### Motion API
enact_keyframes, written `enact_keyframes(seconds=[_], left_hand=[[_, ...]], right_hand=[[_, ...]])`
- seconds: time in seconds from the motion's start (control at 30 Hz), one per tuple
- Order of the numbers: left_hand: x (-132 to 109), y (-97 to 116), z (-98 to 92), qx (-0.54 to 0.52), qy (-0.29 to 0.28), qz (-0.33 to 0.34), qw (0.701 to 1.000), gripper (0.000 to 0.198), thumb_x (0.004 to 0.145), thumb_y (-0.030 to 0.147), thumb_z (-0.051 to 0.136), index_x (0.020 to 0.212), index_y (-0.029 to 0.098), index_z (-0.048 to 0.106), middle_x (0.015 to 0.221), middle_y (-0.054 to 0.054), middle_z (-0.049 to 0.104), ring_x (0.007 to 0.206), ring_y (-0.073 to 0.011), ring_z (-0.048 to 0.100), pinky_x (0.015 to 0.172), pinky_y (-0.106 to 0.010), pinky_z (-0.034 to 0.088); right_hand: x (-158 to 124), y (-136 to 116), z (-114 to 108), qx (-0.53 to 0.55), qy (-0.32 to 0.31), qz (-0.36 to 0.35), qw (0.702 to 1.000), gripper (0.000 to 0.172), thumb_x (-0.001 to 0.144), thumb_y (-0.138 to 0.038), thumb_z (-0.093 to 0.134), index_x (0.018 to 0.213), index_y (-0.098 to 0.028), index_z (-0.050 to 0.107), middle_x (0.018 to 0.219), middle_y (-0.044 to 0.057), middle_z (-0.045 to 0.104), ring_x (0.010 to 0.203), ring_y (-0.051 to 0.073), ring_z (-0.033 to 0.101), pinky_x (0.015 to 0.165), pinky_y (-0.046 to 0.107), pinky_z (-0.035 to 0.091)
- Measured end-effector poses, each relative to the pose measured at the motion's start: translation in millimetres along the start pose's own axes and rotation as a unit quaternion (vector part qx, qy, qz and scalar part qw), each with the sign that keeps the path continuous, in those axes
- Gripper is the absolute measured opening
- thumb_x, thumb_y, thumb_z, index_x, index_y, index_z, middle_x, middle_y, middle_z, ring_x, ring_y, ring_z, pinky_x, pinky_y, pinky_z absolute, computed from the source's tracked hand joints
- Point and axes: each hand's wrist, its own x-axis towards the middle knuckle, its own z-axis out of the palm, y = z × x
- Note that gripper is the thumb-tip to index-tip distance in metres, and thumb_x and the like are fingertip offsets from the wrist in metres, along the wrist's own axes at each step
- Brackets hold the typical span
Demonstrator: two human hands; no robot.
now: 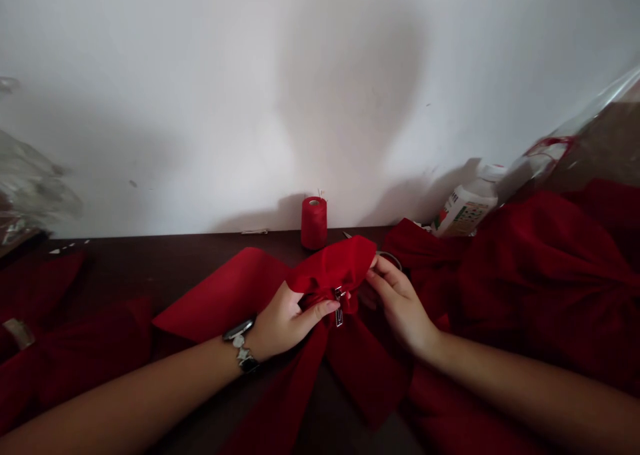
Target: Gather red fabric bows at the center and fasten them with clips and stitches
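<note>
A red fabric bow [333, 268] is raised a little above the dark table [150, 262], its tails spreading down towards me. My left hand [285, 322], with a watch on the wrist, pinches the gathered middle of the bow, where a small silver metal clip [339, 312] hangs. My right hand [397, 302] grips the bow's right side, fingers closed on the cloth. Both hands sit close together at the bow's knot.
A spool of red thread [314, 222] stands against the white wall behind the bow. A white bottle [467, 208] leans at the right beside a heap of red fabric [550, 268] and clear plastic wrap [590, 135]. More red cloth [65, 348] lies at the left.
</note>
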Motion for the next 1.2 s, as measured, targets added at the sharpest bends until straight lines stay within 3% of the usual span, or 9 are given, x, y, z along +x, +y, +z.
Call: enact_keyframes(seconds=[0.13,0.2,0.3,0.53,0.73,0.9,1.2], left_hand=[[0.1,-0.7,0.4,0.000,-0.006,0.005,1.000,0.028,0.083,0.028,0.060,0.108,0.016,0.064,0.119,-0.011,0.064,0.109,-0.0254,0.060,0.097,-0.039,0.045],[0.2,-1.5,0.0,0.001,-0.013,0.000,1.000,0.029,0.083,0.028,0.060,0.109,0.015,0.063,0.121,-0.011,0.063,0.109,-0.0257,0.060,0.098,-0.040,0.045],[0.2,-2.2,-0.5,0.006,-0.020,-0.004,1.000,0.032,0.084,0.028,0.060,0.113,0.014,0.061,0.121,-0.012,0.063,0.109,-0.0259,0.059,0.098,-0.041,0.044],[-1.4,-1.7,0.4,0.008,-0.042,0.006,0.999,0.034,0.084,0.027,0.060,0.115,0.013,0.059,0.116,-0.012,0.066,0.105,-0.0235,0.062,0.094,-0.037,0.048],[-1.3,-0.8,1.1,0.006,-0.050,0.007,0.999,0.034,0.083,0.026,0.061,0.114,0.013,0.058,0.114,-0.012,0.067,0.105,-0.0240,0.062,0.096,-0.037,0.047],[-0.7,-0.4,0.2,0.022,-0.057,0.003,0.998,0.033,0.083,0.027,0.060,0.113,0.014,0.058,0.114,-0.012,0.067,0.103,-0.0244,0.062,0.095,-0.038,0.047],[0.0,-0.5,-0.4,-0.001,-0.080,-0.008,0.997,0.033,0.083,0.027,0.060,0.114,0.015,0.059,0.116,-0.011,0.066,0.107,-0.0243,0.061,0.096,-0.038,0.046]], right_hand=[[0.5,-5.0,-2.6,-0.107,-0.051,-0.082,0.989,0.014,0.087,-0.034,0.055,0.082,-0.020,0.058,0.076,0.000,0.055,0.070,0.012,0.052,0.071,0.024,0.046],[2.2,-7.7,-5.1,-0.152,-0.073,-0.120,0.978,0.013,0.088,-0.032,0.054,0.087,-0.021,0.061,0.087,0.002,0.062,0.084,0.015,0.057,0.086,0.029,0.045],[7.0,-7.5,-10.6,-0.184,-0.086,-0.155,0.967,0.014,0.089,-0.031,0.054,0.095,-0.021,0.062,0.100,0.004,0.065,0.094,0.017,0.059,0.095,0.032,0.043],[12.4,-5.3,-16.5,-0.195,-0.104,-0.162,0.962,0.014,0.089,-0.027,0.053,0.093,-0.019,0.063,0.105,0.006,0.066,0.101,0.017,0.060,0.096,0.035,0.044],[12.1,-6.5,-15.1,-0.203,-0.150,-0.167,0.953,0.010,0.087,-0.025,0.057,0.088,-0.018,0.063,0.104,0.006,0.067,0.099,0.017,0.062,0.094,0.033,0.046],[14.6,-5.9,-16.4,-0.190,-0.152,-0.162,0.956,0.012,0.087,-0.029,0.058,0.088,-0.019,0.063,0.097,0.004,0.068,0.096,0.016,0.063,0.091,0.031,0.049],[14.5,-11.0,-17.6,-0.257,-0.188,-0.225,0.921,0.019,0.090,-0.031,0.054,0.087,-0.017,0.066,0.088,0.005,0.069,0.086,0.016,0.064,0.081,0.027,0.050]])
